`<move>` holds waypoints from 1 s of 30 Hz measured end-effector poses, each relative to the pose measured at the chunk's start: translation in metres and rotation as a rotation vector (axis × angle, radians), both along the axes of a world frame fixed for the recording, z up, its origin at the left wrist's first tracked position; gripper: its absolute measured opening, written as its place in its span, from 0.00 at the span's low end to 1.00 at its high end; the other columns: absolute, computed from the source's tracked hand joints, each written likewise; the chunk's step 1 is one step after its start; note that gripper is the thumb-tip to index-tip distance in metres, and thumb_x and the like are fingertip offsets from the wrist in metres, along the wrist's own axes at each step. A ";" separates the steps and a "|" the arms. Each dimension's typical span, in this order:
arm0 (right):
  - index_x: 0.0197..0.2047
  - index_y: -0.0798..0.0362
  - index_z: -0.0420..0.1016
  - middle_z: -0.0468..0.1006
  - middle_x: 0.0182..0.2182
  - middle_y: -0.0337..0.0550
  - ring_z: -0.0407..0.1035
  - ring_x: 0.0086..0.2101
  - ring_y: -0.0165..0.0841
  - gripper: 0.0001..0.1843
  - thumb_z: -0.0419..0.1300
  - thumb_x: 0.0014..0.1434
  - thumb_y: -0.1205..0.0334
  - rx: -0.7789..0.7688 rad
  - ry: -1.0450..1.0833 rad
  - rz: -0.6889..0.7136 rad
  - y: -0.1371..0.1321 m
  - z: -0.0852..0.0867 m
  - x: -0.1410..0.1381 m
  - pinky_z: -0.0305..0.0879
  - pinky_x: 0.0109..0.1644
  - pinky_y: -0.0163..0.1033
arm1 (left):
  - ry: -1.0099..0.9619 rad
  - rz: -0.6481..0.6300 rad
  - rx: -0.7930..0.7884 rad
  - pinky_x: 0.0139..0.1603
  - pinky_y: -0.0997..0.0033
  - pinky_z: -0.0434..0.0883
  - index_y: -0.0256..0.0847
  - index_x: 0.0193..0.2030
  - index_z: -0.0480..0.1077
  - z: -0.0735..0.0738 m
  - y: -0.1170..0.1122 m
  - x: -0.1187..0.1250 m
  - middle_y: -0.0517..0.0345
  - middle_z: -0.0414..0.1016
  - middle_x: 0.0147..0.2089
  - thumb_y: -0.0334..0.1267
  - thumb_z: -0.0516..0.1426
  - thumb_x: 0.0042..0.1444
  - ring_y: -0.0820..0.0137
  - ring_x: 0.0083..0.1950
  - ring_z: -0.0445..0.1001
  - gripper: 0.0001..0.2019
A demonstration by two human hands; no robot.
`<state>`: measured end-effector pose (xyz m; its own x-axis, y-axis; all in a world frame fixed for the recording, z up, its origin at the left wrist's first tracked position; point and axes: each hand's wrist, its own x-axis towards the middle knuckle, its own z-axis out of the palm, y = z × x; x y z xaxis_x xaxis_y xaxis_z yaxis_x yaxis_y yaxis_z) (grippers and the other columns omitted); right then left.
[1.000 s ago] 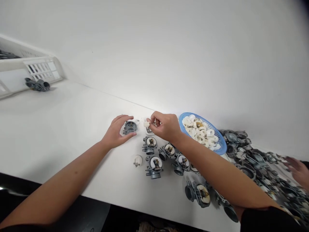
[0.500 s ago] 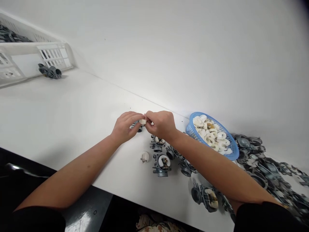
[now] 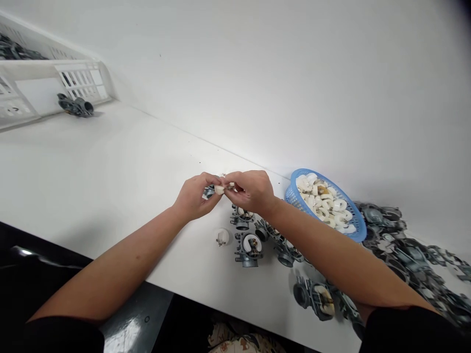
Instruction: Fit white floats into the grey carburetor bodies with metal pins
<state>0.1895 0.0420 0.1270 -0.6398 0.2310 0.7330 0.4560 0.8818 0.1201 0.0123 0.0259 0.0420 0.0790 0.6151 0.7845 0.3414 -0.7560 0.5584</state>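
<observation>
Between my two hands is a small white carburetor float [image 3: 219, 189]. My left hand [image 3: 196, 197] pinches one side of it with thumb and fingers. My right hand [image 3: 250, 190] grips its other side, near a small metal part at the fingertips. Partly hidden behind my left fingers lies a carburetor body [image 3: 209, 191]. Just below the hands, another carburetor body [image 3: 242, 218] sits on the table, and nearer to me one with a white float in its bowl [image 3: 250, 250]. A loose white float with a metal hinge [image 3: 222, 238] lies to its left.
A blue basket [image 3: 292, 196] of white floats stands on the right. Beyond it, a heap of carburetor parts [image 3: 412, 260] spreads along the table. More carburetor bodies [image 3: 314, 297] lie under my right forearm. At the far left are a white crate [image 3: 40, 93] and a single carburetor [image 3: 76, 105].
My fingers have shifted their hold on the float, and it has turned slightly. Both hands stay close together, a little lower. The view has moved slightly.
</observation>
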 end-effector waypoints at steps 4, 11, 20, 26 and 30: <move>0.39 0.50 0.70 0.71 0.18 0.28 0.64 0.19 0.23 0.06 0.54 0.69 0.60 -0.021 -0.102 -0.035 0.001 -0.004 0.010 0.54 0.26 0.30 | 0.066 -0.029 -0.136 0.34 0.68 0.77 0.46 0.45 0.66 0.001 -0.004 0.001 0.56 0.84 0.41 0.40 0.57 0.62 0.66 0.38 0.84 0.06; 0.47 0.52 0.69 0.72 0.20 0.32 0.62 0.20 0.26 0.10 0.48 0.68 0.66 -0.049 -0.309 -0.283 -0.001 -0.010 0.006 0.46 0.25 0.35 | 0.209 0.150 -0.133 0.27 0.72 0.70 0.45 0.39 0.66 0.008 -0.002 -0.005 0.62 0.83 0.34 0.40 0.57 0.59 0.69 0.30 0.81 0.04; 0.48 0.54 0.73 0.78 0.24 0.37 0.64 0.22 0.30 0.14 0.48 0.67 0.62 -0.204 -0.574 -0.255 0.013 -0.001 0.003 0.42 0.25 0.37 | 0.107 0.065 -0.333 0.31 0.71 0.74 0.45 0.30 0.63 0.018 -0.004 -0.011 0.66 0.77 0.25 0.36 0.59 0.47 0.68 0.31 0.80 0.07; 0.54 0.55 0.75 0.80 0.27 0.40 0.67 0.24 0.31 0.18 0.50 0.69 0.57 -0.312 -0.524 -0.279 0.011 0.006 0.001 0.46 0.27 0.37 | 0.002 0.196 -0.391 0.36 0.68 0.78 0.45 0.31 0.64 0.021 -0.004 -0.012 0.66 0.78 0.27 0.39 0.62 0.49 0.69 0.30 0.79 0.08; 0.64 0.55 0.69 0.84 0.37 0.42 0.67 0.25 0.30 0.24 0.55 0.68 0.55 -0.424 -0.454 -0.210 0.011 0.013 0.002 0.53 0.29 0.37 | -0.019 0.247 -0.366 0.41 0.67 0.79 0.45 0.37 0.69 0.018 0.001 -0.018 0.62 0.82 0.35 0.43 0.62 0.54 0.67 0.37 0.82 0.08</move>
